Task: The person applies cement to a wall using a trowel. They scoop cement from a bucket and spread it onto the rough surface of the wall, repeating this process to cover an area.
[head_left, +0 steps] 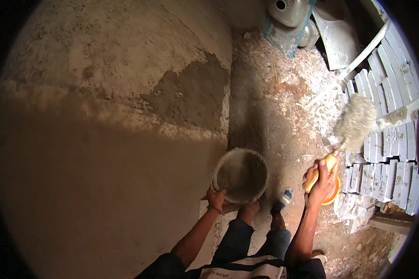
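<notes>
My left hand (215, 199) is closed on the near-left rim of a round bucket (265, 173), beside the wall and my knee. Grey mortar (239, 179) shows inside it. In my right hand (322, 179), held out to the right, is a trowel by its yellow handle (329, 162). A thick load of grey mortar (357, 118) covers the trowel's blade, which is blurred by motion. To my left rises a plastered wall (79, 176), with a darker patch of damp-looking mortar (191, 93) near its far corner.
An orange-rimmed container (333, 193) sits partly hidden behind my right hand. Pale stacked slabs (386, 181) line the right side. Metal sinks (291, 14), partly wrapped in blue plastic, and a pale panel (337, 42) stand at the back. Rubble litters the floor (288, 102).
</notes>
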`<state>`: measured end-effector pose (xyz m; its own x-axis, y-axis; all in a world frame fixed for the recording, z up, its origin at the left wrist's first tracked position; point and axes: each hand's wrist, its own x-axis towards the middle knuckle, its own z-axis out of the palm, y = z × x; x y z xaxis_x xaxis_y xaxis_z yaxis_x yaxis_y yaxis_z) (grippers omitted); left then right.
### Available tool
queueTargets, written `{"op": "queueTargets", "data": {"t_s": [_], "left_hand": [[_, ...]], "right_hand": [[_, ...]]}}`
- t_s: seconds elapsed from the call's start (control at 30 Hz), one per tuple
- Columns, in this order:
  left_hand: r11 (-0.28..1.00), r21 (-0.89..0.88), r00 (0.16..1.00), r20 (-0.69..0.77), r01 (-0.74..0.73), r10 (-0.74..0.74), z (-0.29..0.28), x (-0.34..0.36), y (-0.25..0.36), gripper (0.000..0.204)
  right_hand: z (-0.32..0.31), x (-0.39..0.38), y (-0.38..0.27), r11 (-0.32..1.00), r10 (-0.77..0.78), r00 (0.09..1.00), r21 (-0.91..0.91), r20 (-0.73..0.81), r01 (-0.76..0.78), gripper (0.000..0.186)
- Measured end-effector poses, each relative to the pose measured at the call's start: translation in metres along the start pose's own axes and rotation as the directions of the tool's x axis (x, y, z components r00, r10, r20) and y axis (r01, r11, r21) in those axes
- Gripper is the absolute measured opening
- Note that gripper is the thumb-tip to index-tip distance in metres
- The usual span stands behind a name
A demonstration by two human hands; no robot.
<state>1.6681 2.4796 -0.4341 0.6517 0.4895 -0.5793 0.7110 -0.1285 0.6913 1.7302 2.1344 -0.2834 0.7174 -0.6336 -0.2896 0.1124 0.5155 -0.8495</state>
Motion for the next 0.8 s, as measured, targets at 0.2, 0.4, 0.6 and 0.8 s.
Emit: {"op": "queueTargets", "data": {"t_s": [0.2,0.4,0.6,0.8], "left_hand": [[0.946,0.321,0.993,0.089,0.044,-0.076,-0.047,-0.001,-0.048,0.053],[0.903,0.092,0.876,0.302,-0.421,0.377,-0.026,0.008,-0.071,0.047],[0.986,-0.02,0.986,0.032,0.164,-0.163,-0.058,0.012,-0.013,0.057],[0.958,0.163,0.972,0.02,-0.235,0.235,-0.041,0.055,-0.005,0.04]], "right_hand": [[0.093,0.029,0.102,0.957,-0.127,0.974,-0.283,-0.19,0.07,0.057],[0.252,-0.036,0.309,0.527,0.139,0.855,-0.769,0.499,0.363,0.025],[0.278,-0.232,0.162,0.968,0.022,0.646,-0.177,0.763,0.176,0.062],[0.081,-0.067,0.173,0.85,0.158,0.906,-0.521,0.392,0.077,0.054]]}}
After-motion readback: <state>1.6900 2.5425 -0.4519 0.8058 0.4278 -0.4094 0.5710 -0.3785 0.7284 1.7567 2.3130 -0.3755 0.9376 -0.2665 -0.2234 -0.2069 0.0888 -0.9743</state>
